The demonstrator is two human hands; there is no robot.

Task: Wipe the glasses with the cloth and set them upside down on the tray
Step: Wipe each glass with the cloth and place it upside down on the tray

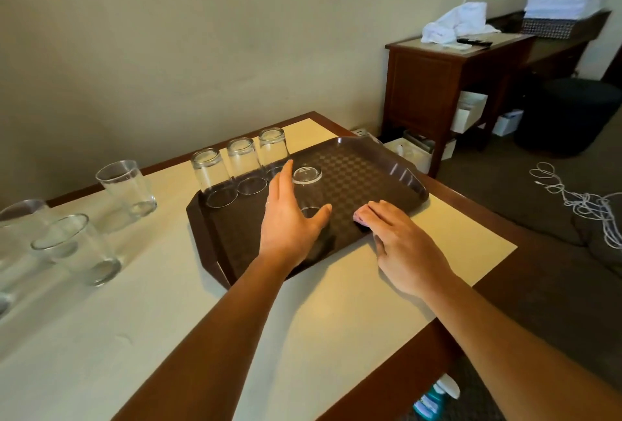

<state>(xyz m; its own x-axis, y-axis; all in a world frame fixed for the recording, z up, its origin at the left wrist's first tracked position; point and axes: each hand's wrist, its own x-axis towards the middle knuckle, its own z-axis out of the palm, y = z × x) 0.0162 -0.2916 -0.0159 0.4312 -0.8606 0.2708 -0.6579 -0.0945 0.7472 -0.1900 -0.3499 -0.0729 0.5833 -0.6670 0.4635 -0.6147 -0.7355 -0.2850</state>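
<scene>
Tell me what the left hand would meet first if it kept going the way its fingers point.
Probably the rightmost inverted clear glass in the back row on the brown plastic tray; the left hand points at it, though depth is unclear.

The tray (397, 171) has open floor on its right half, past the fourth upturned glass (308, 191). Three upturned glasses (243, 165) line its far left edge, shoulder to shoulder. The left hand (291, 222) spreads just beside the fourth glass; the right hand (400, 242) lies over the near rim. Upright glasses (129, 188) crowd the table's left, while the near table (208, 303) lies bare.
</scene>
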